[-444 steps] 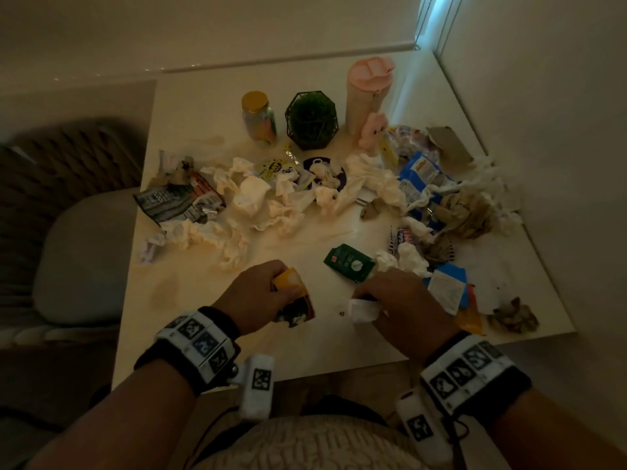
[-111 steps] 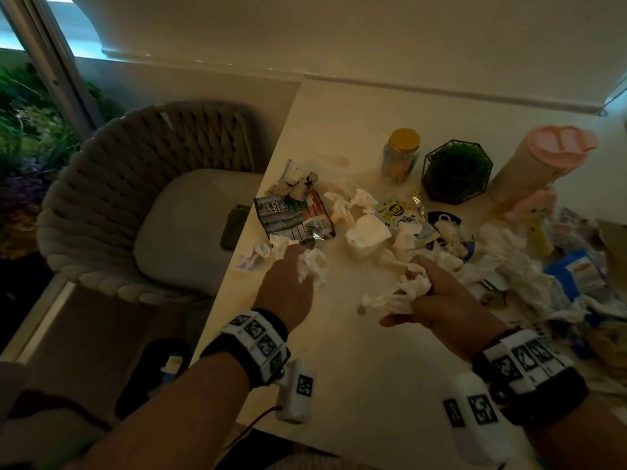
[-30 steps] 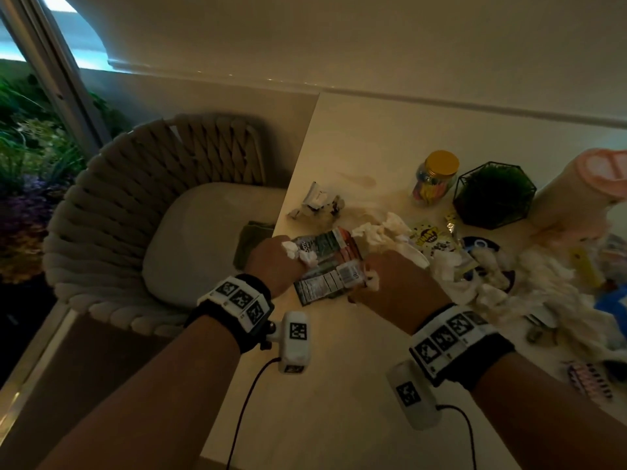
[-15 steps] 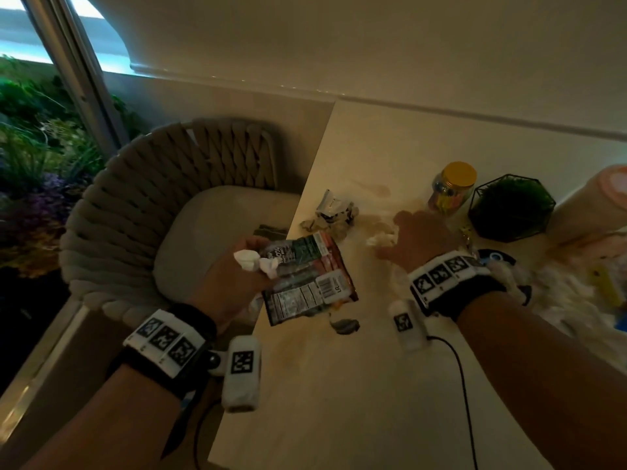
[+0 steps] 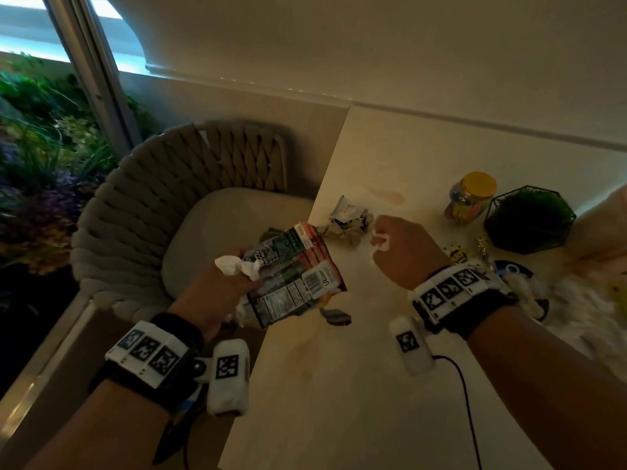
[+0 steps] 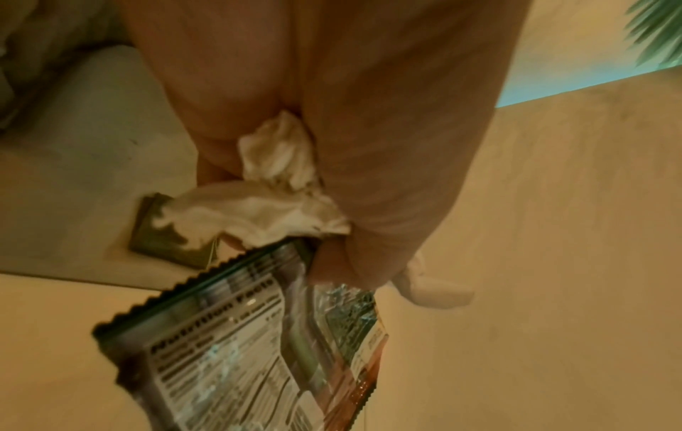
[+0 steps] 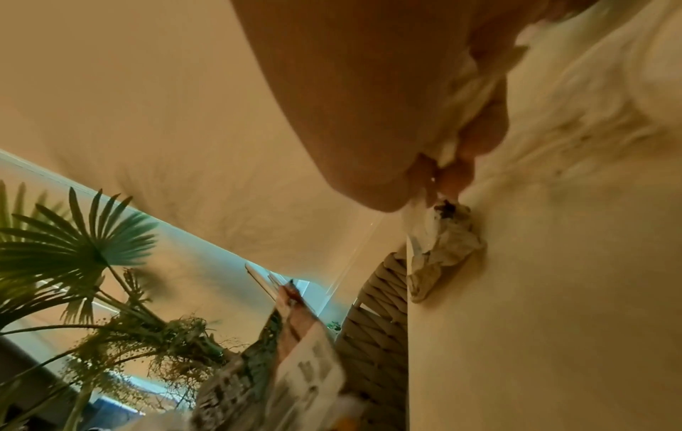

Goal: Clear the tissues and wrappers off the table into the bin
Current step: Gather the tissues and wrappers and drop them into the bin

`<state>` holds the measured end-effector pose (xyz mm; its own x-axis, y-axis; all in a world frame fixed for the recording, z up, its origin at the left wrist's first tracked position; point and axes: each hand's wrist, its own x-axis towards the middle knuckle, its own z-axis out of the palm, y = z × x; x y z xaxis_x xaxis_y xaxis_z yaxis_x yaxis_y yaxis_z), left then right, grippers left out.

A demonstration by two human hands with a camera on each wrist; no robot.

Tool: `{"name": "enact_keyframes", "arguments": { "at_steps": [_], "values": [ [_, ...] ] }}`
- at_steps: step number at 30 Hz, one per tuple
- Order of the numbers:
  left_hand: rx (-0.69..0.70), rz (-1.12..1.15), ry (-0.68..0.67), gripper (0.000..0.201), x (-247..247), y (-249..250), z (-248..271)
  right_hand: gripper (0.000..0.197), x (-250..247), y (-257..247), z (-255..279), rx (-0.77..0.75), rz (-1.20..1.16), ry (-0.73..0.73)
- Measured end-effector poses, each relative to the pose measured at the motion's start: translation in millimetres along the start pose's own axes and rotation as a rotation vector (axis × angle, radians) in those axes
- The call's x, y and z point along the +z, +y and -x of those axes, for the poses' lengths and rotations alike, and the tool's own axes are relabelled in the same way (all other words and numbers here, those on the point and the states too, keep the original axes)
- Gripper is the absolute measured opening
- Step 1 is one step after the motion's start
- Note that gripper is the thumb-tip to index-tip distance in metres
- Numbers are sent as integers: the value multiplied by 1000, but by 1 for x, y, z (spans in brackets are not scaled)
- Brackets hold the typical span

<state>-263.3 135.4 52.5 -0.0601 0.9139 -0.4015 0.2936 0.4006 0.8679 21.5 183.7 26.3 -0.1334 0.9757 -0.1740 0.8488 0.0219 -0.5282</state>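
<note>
My left hand (image 5: 210,290) grips a dark printed snack wrapper (image 5: 295,276) together with white tissues (image 5: 234,264), held up over the left edge of the table (image 5: 339,385). The left wrist view shows the same wrapper (image 6: 239,350) and tissue (image 6: 273,204) wedged between the fingers. My right hand (image 5: 403,252) is curled round white tissues (image 5: 380,239) and sits right beside a crumpled silvery wrapper (image 5: 346,222) on the table. In the right wrist view the fingertips touch that crumpled wrapper (image 7: 446,250). No bin is in view.
A woven chair (image 5: 169,198) stands against the table's left edge, with a small green item (image 5: 271,232) on its seat. A yellow-lidded jar (image 5: 470,198) and a plant in a wire holder (image 5: 529,218) stand at the back right. More tissues (image 5: 576,300) lie at the right.
My left hand lifted the snack wrapper off the table and drew it back toward the left edge. My right hand, still holding tissues, reached forward to the crumpled wrapper.
</note>
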Motion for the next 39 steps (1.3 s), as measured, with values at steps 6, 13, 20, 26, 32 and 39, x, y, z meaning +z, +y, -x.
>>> {"name": "enact_keyframes", "arguments": {
  "at_steps": [6,13,20,26,32,39],
  "values": [
    [-48,-17,48,20,-24,-17,-4,67,26,-18,-43,-31,280,-117],
    [-38,3,6,32,-28,-10,-7,37,42,-23,-36,24,367,-139],
    [166,-172,-142,11,16,16,-65,22,39,-11,45,-50,314,-192],
    [120,-344,-323,18,77,27,-80,19,23,9,79,32,185,-111],
    [2,-144,-262,19,85,17,-70,17,5,21,110,79,-24,39],
    [-13,-255,-230,24,103,7,-48,32,-19,42,157,110,-532,246]
  ]
}}
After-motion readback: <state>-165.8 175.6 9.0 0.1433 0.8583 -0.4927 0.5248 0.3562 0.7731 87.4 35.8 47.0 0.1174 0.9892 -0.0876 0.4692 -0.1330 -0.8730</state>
